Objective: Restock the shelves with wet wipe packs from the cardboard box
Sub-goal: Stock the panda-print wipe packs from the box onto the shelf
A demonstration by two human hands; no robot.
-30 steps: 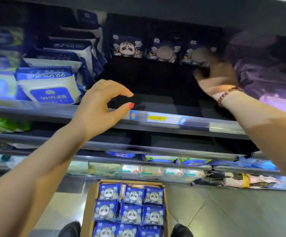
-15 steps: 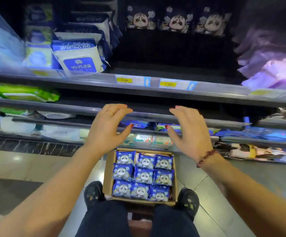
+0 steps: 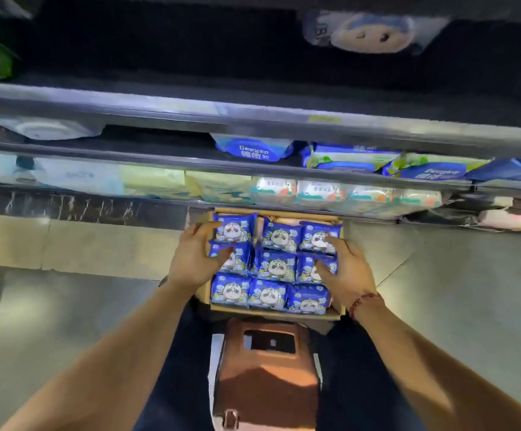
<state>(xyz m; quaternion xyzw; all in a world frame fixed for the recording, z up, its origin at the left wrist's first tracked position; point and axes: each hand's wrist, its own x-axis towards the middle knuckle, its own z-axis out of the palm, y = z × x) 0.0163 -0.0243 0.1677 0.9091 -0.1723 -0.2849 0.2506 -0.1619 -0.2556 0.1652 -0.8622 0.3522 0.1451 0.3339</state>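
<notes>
Had left hand (image 3: 195,259) on the left column of packs in the cardboard box (image 3: 271,314) and right hand (image 3: 348,270) on the right column. Curved fingers and thumbs onto the wrappers, but could not tell whether closed on any. Counted nine wet wipe packs (image 3: 276,265), three rows of three, under and between the hands. Saw one blurred panda pack (image 3: 374,32) on a shelf (image 3: 159,104) well beyond the fingertips.

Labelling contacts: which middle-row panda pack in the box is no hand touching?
The centre pack: the left hand rests on its left neighbour, the right hand on its right neighbour.
</notes>
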